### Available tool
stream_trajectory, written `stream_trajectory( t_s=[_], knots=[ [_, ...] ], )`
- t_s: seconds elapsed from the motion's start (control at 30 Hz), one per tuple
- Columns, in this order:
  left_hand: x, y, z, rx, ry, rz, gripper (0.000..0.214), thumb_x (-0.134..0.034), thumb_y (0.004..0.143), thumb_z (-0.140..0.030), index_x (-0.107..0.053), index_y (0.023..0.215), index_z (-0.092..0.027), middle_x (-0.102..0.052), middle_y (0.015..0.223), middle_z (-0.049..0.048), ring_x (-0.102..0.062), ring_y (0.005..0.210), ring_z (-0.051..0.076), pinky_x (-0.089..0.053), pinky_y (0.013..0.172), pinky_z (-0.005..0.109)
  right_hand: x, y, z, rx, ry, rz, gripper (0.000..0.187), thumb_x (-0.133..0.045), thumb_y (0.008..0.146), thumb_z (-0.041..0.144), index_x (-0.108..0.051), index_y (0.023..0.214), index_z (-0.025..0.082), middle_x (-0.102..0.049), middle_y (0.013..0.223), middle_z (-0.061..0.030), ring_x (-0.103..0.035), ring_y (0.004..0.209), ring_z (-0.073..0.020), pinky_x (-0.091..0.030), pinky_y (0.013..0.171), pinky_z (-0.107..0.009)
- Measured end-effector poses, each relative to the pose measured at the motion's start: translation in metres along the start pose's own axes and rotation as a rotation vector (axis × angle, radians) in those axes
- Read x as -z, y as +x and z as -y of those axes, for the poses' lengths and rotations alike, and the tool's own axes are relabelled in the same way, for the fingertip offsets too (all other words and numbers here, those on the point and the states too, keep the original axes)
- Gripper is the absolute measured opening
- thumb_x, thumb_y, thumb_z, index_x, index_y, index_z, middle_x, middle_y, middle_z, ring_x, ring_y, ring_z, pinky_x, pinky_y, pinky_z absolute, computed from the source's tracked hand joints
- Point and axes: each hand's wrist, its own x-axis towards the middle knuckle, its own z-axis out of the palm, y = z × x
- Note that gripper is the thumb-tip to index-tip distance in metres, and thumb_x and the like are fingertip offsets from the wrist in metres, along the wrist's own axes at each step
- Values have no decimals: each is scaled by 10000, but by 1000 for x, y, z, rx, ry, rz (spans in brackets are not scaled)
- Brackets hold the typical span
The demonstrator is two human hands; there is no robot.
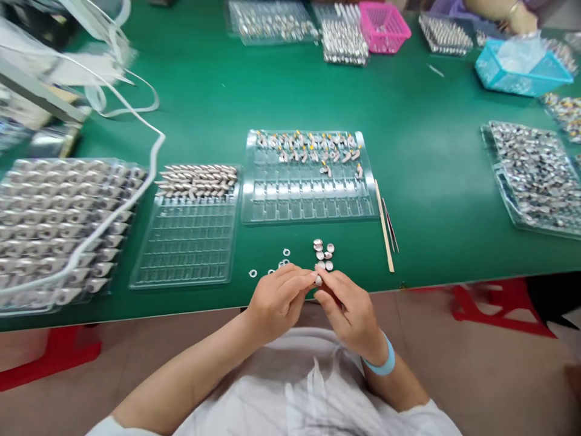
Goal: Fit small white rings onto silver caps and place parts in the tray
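Note:
My left hand [281,300] and my right hand [347,306] meet at the near table edge. Both are closed, fingertips pinching a small whitish rounded part [318,281] between them; its exact kind is hidden. Just beyond lie several small round silvery caps [330,248]. To their left are several thin white rings [253,274], some partly behind my left hand. Farther out sits a clear compartment tray [267,209] with curved, yellow-tipped parts [313,154] in its far rows. A wooden stick [384,227] and tweezers [390,225] lie right of that tray.
At left are a half-filled clear tray [181,248], a big tray of silvery parts [59,221] and a white cable [136,191] crossing it. A loaded tray [535,175] is at right. Pink [385,27] and blue baskets [521,75] stand far off, near another person's hand [521,18].

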Motion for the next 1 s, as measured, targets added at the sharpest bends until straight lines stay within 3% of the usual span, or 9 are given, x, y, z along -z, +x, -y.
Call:
stream_trajectory(
  t_s=[0.1, 0.2, 0.33, 0.4, 0.5, 0.6, 0.73, 1.0],
  knots=[
    [23, 6, 0, 97, 18, -17, 228, -589, 817, -39, -630, 991, -180, -712, 941, 80, -650, 827, 155, -541, 757, 311, 17, -1, 3, -134, -43, -16, 424, -443, 924, 265, -435, 1339, 179, -615, 946, -65, -606, 720, -134, -535, 631, -243],
    [57, 10, 13, 236, 133, -117, 137, -617, 824, -116, -674, 913, -203, -709, 946, 67, -658, 845, 151, -544, 731, 265, 28, -4, -8, -184, -144, -114, 385, -458, 913, 323, -510, 1271, 190, -627, 926, -63, -603, 619, -127, -524, 544, -234],
    [110, 14, 48, 587, 362, -210, 118, -621, 824, -249, -687, 913, -208, -733, 850, 25, -684, 752, 134, -552, 714, 230, 27, -2, -32, -109, -257, -179, 305, -483, 902, 315, -593, 1174, 229, -656, 925, -79, -642, 659, -165, -539, 589, -262],
    [132, 18, 67, 639, 433, -261, 170, -616, 806, -254, -666, 946, -171, -733, 825, 39, -684, 695, 141, -552, 663, 233, 22, 0, -40, -87, -265, -188, 294, -474, 907, 298, -592, 1170, 240, -664, 907, -70, -646, 639, -161, -532, 559, -255],
    [153, 25, 90, 676, 493, -266, 111, -581, 785, -207, -668, 829, -155, -724, 762, 35, -678, 665, 147, -539, 657, 241, 15, 3, -48, -48, -303, -232, 282, -483, 902, 292, -602, 1152, 235, -675, 927, -70, -674, 695, -175, -553, 622, -265],
    [155, 35, 103, 681, 515, -194, 134, -571, 768, -202, -688, 824, -166, -724, 765, 25, -670, 674, 151, -527, 678, 248, 12, 4, -51, -27, -310, -246, 279, -485, 898, 292, -610, 1138, 224, -676, 935, -73, -683, 718, -185, -568, 671, -286],
    [141, 50, 114, 683, 546, -77, 174, -571, 759, -204, -708, 863, -179, -732, 813, 34, -663, 729, 170, -508, 719, 264, 12, 1, -52, -13, -273, -236, 269, -493, 895, 251, -605, 1139, 236, -666, 938, -77, -672, 718, -185, -570, 673, -297],
    [120, 67, 129, 755, 670, 101, 154, -569, 770, -256, -693, 764, -164, -717, 738, 63, -648, 705, 201, -467, 673, 282, 11, -3, -56, 72, -251, -239, 296, -495, 887, 202, -586, 1166, 239, -652, 958, -65, -661, 810, -196, -550, 692, -303]
  ],
)
